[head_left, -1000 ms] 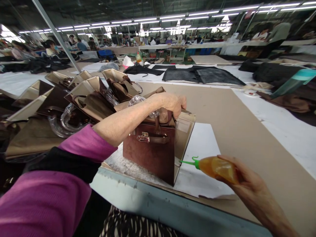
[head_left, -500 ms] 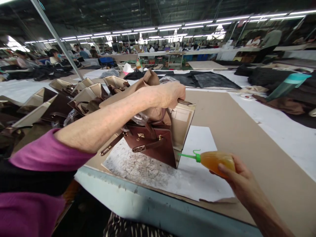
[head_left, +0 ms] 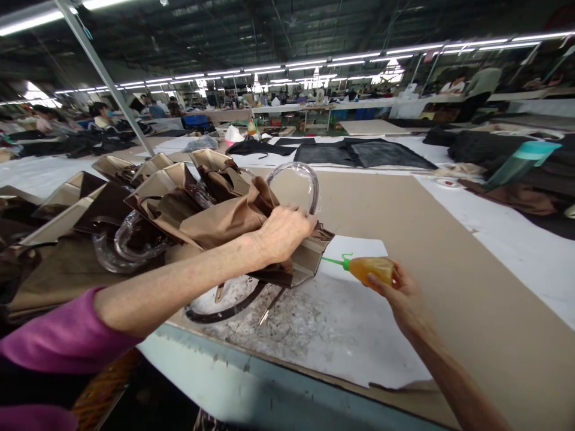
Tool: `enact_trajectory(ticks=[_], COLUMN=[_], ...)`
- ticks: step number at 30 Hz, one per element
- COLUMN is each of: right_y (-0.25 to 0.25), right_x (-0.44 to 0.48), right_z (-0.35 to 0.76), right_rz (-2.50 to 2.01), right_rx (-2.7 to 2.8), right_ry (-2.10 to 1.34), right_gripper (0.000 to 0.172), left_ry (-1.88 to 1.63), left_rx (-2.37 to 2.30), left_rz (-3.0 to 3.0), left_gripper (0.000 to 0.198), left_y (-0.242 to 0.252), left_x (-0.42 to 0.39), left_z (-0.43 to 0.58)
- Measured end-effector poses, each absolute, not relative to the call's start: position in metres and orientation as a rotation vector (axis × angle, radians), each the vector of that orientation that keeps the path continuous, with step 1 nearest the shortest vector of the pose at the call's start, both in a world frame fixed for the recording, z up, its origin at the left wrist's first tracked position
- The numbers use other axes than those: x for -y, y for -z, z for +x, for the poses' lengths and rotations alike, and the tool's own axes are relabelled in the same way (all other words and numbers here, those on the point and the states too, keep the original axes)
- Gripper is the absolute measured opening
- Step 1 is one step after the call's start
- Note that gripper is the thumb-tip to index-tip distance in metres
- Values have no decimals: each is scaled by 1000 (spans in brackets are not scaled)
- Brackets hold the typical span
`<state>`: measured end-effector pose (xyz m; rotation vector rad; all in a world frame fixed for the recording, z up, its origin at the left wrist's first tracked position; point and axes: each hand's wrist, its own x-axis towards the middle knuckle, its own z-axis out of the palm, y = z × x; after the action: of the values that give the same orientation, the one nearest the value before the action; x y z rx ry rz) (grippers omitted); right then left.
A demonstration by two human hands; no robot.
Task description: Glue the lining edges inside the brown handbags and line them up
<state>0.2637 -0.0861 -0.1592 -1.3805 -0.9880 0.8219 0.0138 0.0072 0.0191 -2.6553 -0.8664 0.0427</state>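
My left hand (head_left: 283, 232) is closed on the top of a brown leather handbag (head_left: 251, 233), which is tipped over towards the row of bags on the left. Its plastic-wrapped handle (head_left: 294, 179) arches up behind my fingers and its tan end panel (head_left: 309, 263) faces right. My right hand (head_left: 402, 290) grips an orange glue bottle (head_left: 371, 268). The bottle's green nozzle (head_left: 333, 261) points left and nearly touches the bag's end panel. Both are above a glue-stained white sheet (head_left: 327, 323).
Several matching brown bags (head_left: 148, 185) lie in a row at the left on the cardboard-covered table (head_left: 449, 251). Dark leather pieces (head_left: 359, 152) lie further back. A teal bottle (head_left: 516, 158) lies at the right. Other people work at distant tables. The blue table edge (head_left: 251, 383) is near me.
My left hand has tipped the bag from upright over to the left and lowered it. My right hand has carried the bottle up and left, keeping its nozzle at the bag's end.
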Motion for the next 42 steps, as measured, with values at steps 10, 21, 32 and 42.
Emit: enact_trajectory(ticks=[10, 21, 32, 42], right_y=[170, 177, 164, 163], right_x=[63, 77, 87, 95], right_z=[265, 262, 256, 253], right_rz=[-1477, -1412, -1406, -1327], right_rx=[1090, 1183, 1083, 952], right_ry=[-703, -864, -1026, -1218], right_gripper=[61, 59, 51, 44], left_ry=[74, 53, 84, 141], left_rx=[887, 938, 959, 960], left_rz=[-2636, -2659, -2697, -2687], left_gripper=[14, 10, 14, 12], left_y=[-2, -2, 2, 9], left_x=[6, 24, 39, 46], left_z=[6, 0, -11, -14])
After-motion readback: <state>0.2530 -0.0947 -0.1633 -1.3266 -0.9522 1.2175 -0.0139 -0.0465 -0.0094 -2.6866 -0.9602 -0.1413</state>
